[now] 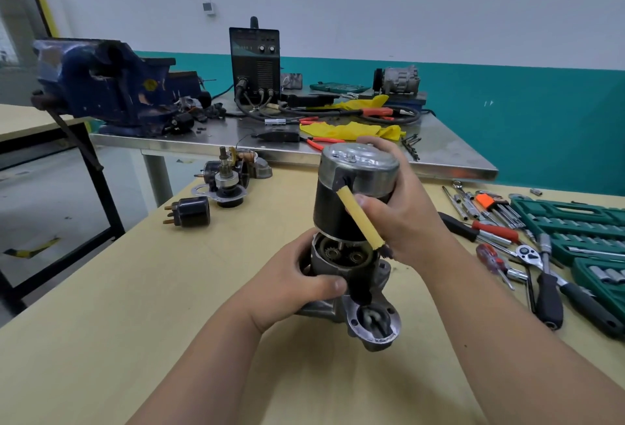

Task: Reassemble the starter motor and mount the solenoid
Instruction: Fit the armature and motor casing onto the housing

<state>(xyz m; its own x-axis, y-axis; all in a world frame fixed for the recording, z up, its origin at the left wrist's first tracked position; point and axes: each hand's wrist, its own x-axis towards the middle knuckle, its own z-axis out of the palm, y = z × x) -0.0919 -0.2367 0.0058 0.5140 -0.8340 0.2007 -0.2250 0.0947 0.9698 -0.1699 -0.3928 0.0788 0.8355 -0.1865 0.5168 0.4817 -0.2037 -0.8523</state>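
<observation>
- The black solenoid (188, 211) lies on the counter (101, 323), well apart from both grips.
- The left grip (297, 277) is curled round the gear housing (380, 277).
- The right grip (402, 211) holds the motor body (331, 208) just above this housing, with the gears visible between them.

A blue vise (101, 83) stands on the steel table (209, 135). Beside it is a black welding machine (255, 62). Yellow cloth (351, 130) lies nearby.
</observation>
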